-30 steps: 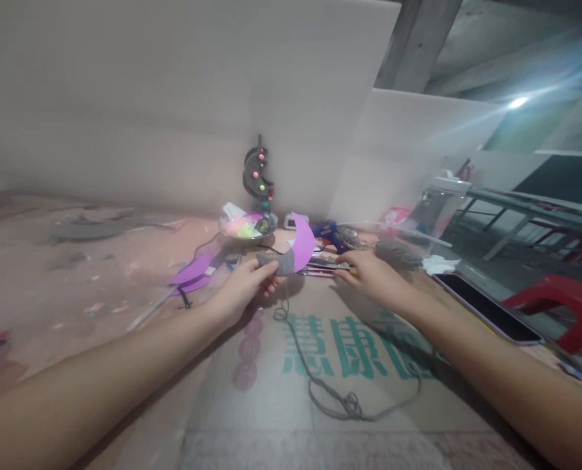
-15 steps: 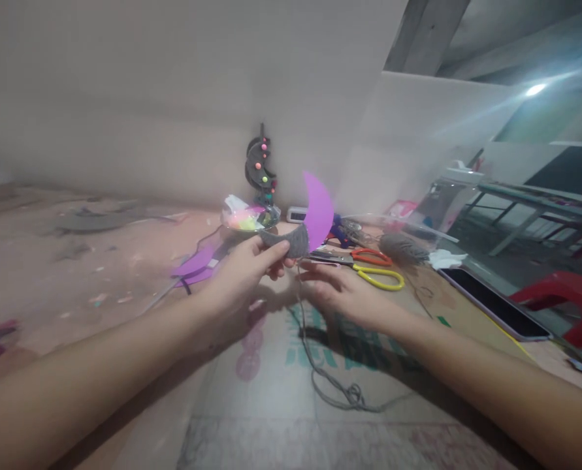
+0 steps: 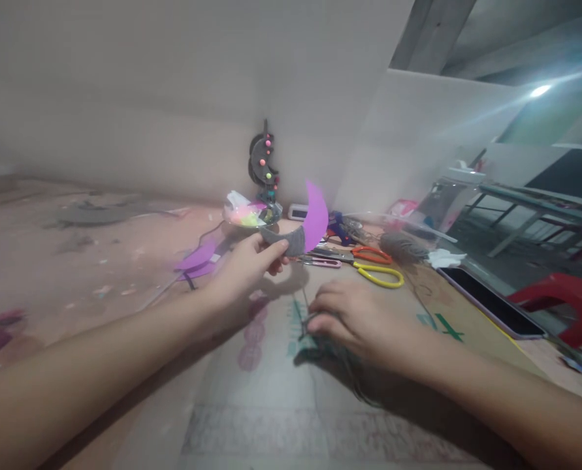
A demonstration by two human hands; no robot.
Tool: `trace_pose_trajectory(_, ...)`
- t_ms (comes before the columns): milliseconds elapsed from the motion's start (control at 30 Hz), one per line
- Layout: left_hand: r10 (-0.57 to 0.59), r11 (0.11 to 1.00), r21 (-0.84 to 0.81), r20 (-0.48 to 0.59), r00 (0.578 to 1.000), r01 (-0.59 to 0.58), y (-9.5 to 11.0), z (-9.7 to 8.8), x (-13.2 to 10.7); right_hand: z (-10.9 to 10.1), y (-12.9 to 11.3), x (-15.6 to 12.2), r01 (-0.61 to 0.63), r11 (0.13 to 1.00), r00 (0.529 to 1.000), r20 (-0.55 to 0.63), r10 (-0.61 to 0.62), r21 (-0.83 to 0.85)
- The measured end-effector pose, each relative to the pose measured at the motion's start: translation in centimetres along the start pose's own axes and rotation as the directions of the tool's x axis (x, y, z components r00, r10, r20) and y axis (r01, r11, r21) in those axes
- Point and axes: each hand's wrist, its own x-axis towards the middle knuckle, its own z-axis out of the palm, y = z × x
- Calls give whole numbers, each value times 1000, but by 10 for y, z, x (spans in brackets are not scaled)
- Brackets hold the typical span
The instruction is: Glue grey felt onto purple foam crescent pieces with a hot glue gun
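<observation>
My left hand (image 3: 266,254) pinches a purple crescent-shaped cutout (image 3: 316,219) by its lower part, which is wrapped in grey yarn (image 3: 293,242). The cutout's bare purple tip points up. Lower and to the right, my right hand (image 3: 344,316) has its fingers closed on a strand of grey yarn (image 3: 304,301) that runs down from the wrapped part. Loose yarn trails under that hand, partly hidden by it. Scissors (image 3: 369,262) with one orange and one yellow handle lie just beyond my right hand, beside a pink-handled cutter (image 3: 324,262).
A grey crescent ornament with coloured beads (image 3: 262,160) stands against the wall behind a clear bowl (image 3: 251,219) of bits. More purple cutouts (image 3: 197,261) lie left. On the right are a yarn ball (image 3: 403,247), a phone (image 3: 491,300), a clear jug (image 3: 450,199) and a red stool (image 3: 560,300).
My right hand has moved down, away from the crescent, and now grips the yarn strand. The loose yarn is drawn in beneath it. My left hand keeps its hold.
</observation>
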Motion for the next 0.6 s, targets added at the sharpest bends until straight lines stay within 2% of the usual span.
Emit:
trace_pose_trajectory(67, 46, 999, 18, 7, 999, -46, 2, 0, -1, -5, 13, 5, -29, 998, 989, -143, 36, 51)
trace_pose_trajectory(133, 87, 996, 13, 17, 996, -87, 2, 1, -2, -3, 24, 10, -120, 956, 956, -227, 183, 266)
trace_pose_trajectory(167, 104, 995, 2, 27, 994, -104, 2, 2, -3, -1, 28, 13, -158, 897, 940, -215, 265, 414)
trace_pose_trajectory(233, 126, 992, -13, 44, 991, -125, 1, 4, -4, 5, 30, 16, -197, 708, 931, -97, 352, 678)
trace_pose_trajectory(300, 133, 991, -7, 52, 990, -133, -1, 7, -6, 12, 26, 18, -203, 534, 944, 20, 329, 821)
trace_pose_trajectory(367, 129, 991, 13, 54, 990, -130, -2, 9, -8, 17, 21, 18, -205, 461, 953, 69, 296, 864)
trace_pose_trajectory(433, 104, 994, 24, 58, 993, -106, -1, 11, -11, 21, 16, 18, -186, 487, 954, 38, 297, 853)
trace_pose_trajectory(500, 79, 996, 39, 85, 993, -83, -1, 12, -12, 23, 13, 17, -167, 557, 954, -10, 300, 813)
trace_pose_trajectory(600, 122, 991, 38, 189, 974, -131, -1, 14, -12, 24, 11, 16, -166, 636, 955, -38, 296, 754)
